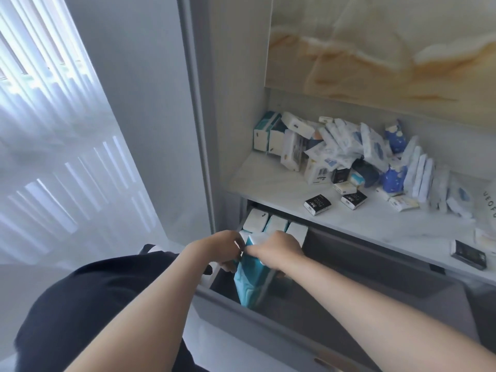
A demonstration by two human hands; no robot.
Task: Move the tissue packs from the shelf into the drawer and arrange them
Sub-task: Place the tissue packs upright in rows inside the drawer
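placing | I grip teal pack [252,280] upright, left hand [222,247] and right hand [279,251] both on it, at left end of drawer [362,280] (to match the standing row [273,226], I judge)

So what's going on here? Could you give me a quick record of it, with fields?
Activity: putting tissue packs into a drawer
Left hand: grips the teal tissue pack at its top
Right hand: holds the same pack from the other side
Drawer: open, with white packs standing in its back left corner
Shelf: a loose pile of packs not yet moved
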